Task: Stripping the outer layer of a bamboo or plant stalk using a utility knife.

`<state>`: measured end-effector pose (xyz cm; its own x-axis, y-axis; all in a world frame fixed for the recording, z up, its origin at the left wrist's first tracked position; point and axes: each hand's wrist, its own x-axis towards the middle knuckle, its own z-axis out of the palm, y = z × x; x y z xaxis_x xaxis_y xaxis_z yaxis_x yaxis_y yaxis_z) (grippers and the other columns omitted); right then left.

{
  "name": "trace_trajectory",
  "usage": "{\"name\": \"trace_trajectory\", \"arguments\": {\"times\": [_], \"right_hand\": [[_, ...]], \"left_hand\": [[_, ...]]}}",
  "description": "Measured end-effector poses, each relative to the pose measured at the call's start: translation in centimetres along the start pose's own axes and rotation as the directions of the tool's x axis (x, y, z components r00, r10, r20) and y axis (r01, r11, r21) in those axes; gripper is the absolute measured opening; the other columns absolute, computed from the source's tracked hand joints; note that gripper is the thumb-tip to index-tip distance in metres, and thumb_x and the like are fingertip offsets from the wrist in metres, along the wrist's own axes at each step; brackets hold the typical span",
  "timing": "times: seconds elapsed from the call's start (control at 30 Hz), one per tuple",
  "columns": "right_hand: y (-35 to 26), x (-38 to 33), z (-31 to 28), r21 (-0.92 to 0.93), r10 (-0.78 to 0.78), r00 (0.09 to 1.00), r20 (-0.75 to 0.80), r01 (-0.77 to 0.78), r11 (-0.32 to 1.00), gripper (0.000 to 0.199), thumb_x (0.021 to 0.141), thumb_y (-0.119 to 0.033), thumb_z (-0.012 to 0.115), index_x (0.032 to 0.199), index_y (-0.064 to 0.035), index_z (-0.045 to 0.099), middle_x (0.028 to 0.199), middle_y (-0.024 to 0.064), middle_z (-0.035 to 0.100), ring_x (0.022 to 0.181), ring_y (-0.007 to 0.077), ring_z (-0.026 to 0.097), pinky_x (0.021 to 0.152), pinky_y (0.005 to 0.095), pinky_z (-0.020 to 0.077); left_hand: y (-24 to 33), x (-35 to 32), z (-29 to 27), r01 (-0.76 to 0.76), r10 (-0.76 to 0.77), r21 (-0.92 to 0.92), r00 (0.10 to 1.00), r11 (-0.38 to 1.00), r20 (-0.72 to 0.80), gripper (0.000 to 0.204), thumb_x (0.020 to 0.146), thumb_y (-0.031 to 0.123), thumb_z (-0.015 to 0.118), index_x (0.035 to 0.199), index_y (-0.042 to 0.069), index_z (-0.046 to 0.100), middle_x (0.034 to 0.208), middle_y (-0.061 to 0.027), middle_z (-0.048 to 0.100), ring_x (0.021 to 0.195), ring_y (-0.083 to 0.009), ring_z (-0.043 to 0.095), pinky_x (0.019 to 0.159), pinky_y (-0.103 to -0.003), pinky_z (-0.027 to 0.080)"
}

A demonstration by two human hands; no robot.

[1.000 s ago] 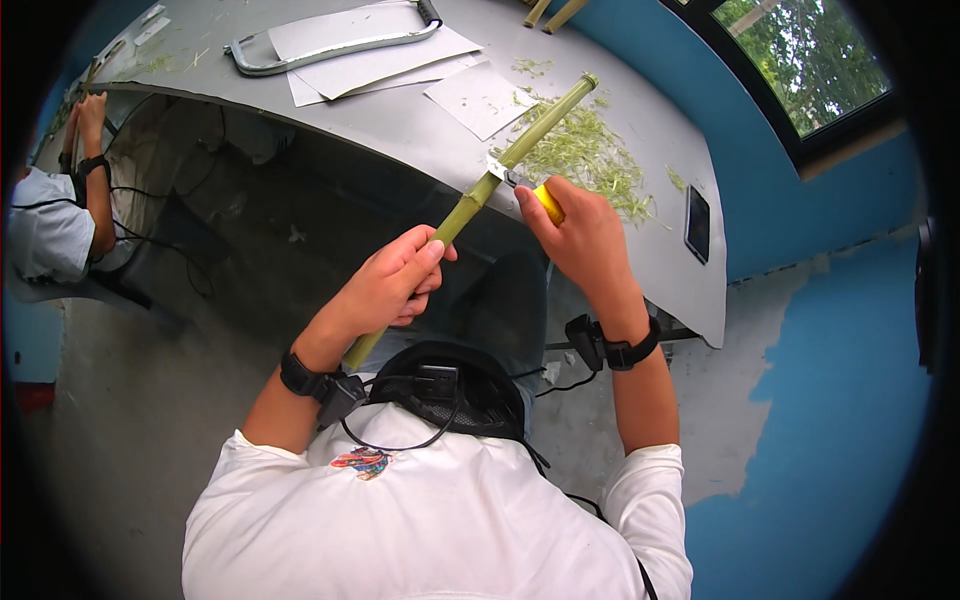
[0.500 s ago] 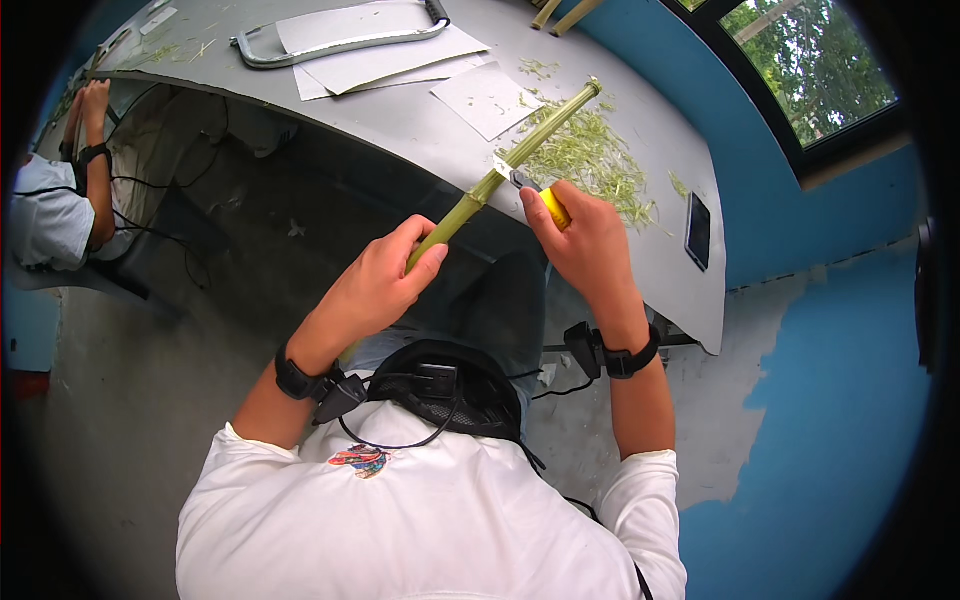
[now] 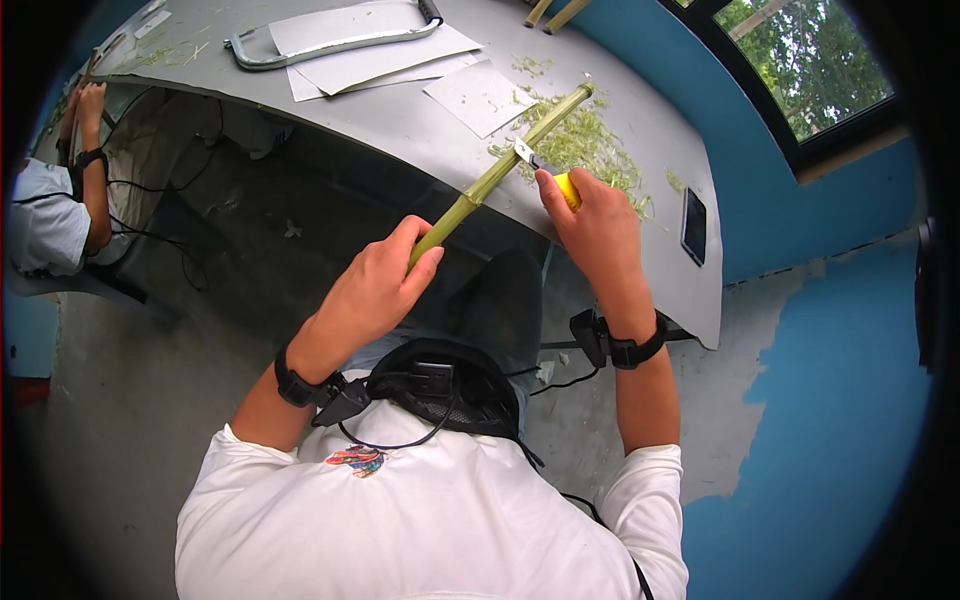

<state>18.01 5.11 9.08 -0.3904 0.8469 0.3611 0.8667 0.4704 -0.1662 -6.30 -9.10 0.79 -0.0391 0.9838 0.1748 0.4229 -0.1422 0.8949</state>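
Observation:
My left hand (image 3: 372, 288) is wrapped round the lower part of a green bamboo stalk (image 3: 488, 184), which slants up and away to the right over the table's edge. A raised node shows about midway along it. My right hand (image 3: 603, 228) grips a utility knife (image 3: 567, 190) with a yellow handle. Its blade lies against the stalk, beyond the node. Beneath and beside the stalk's far half is a spread of thin green shavings (image 3: 600, 150) on the grey table (image 3: 380, 118).
A hacksaw frame (image 3: 330, 52) rests on white paper sheets (image 3: 400, 72), with another sheet (image 3: 480, 98) nearer the stalk. A phone (image 3: 694, 228) lies by the table's right edge. At far left another person (image 3: 60, 215) sits, hands at the table. A window (image 3: 805, 60) is at upper right.
My right hand has moved the knife up along the stalk, away from my left hand. The stalk's far end has shifted slightly left; my left hand keeps its hold.

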Motion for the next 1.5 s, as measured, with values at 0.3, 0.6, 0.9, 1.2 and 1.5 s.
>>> {"name": "trace_trajectory", "arguments": {"times": [0.3,0.6,0.9,1.2,1.5], "right_hand": [[-1.2,-0.3,-1.2,0.114,0.02,1.0,0.018,-0.022,0.993,0.06,0.112,-0.056,0.068,0.084,-0.0024,0.064,0.072,0.0233,0.068,0.068,0.046,0.068,0.065,0.0552,0.0523],[2.3,1.3,0.1,-0.082,0.022,0.998,-0.053,-0.026,0.996,0.061,0.113,-0.058,0.066,0.085,-0.0024,0.065,0.076,0.0221,0.071,0.07,0.0457,0.071,0.066,0.0546,0.0552],[2.0,0.1,-0.6,0.084,0.009,1.0,-0.001,-0.009,0.996,0.059,0.111,-0.055,0.069,0.085,-0.0027,0.064,0.073,0.0228,0.069,0.07,0.0462,0.07,0.065,0.0553,0.0535],[0.4,-0.7,0.5,0.14,-0.007,0.998,0.066,-0.002,0.99,0.059,0.107,-0.055,0.073,0.08,-0.0024,0.068,0.069,0.0239,0.067,0.066,0.0474,0.068,0.062,0.055,0.0529],[2.6,1.0,0.4,-0.056,0.026,0.997,-0.067,-0.03,0.998,0.062,0.109,-0.059,0.068,0.083,-0.0023,0.07,0.07,0.024,0.07,0.069,0.0485,0.072,0.064,0.0565,0.0568]], "left_hand": [[-0.3,-0.1,-0.3,0.041,-0.041,-0.021,0.999,0.999,0.022,0.024,0.116,0.022,0.065,0.123,0.0,0.06,0.076,-0.0152,0.06,0.065,-0.0322,0.057,0.065,-0.044,0.045],[0.2,0.0,-0.4,0.014,-0.014,0.04,1.0,0.999,0.016,0.024,0.114,0.022,0.068,0.124,0.002,0.063,0.075,-0.0164,0.06,0.064,-0.0357,0.059,0.065,-0.045,0.046],[-1.0,0.1,-1.4,0.024,-0.027,0.065,0.998,0.998,0.05,0.027,0.118,0.028,0.063,0.125,0.001,0.065,0.079,-0.0166,0.06,0.067,-0.0328,0.056,0.067,-0.043,0.046],[-1.6,-0.3,-1.6,0.043,-0.05,0.089,0.996,0.995,0.073,0.029,0.12,0.029,0.06,0.124,0.0,0.066,0.079,-0.0179,0.059,0.067,-0.0348,0.055,0.066,-0.044,0.046],[-1.5,-0.4,-1.7,0.034,-0.042,0.13,0.997,0.991,0.059,0.029,0.12,0.029,0.061,0.124,0.001,0.066,0.077,-0.0182,0.059,0.066,-0.0366,0.056,0.064,-0.046,0.045]]}}
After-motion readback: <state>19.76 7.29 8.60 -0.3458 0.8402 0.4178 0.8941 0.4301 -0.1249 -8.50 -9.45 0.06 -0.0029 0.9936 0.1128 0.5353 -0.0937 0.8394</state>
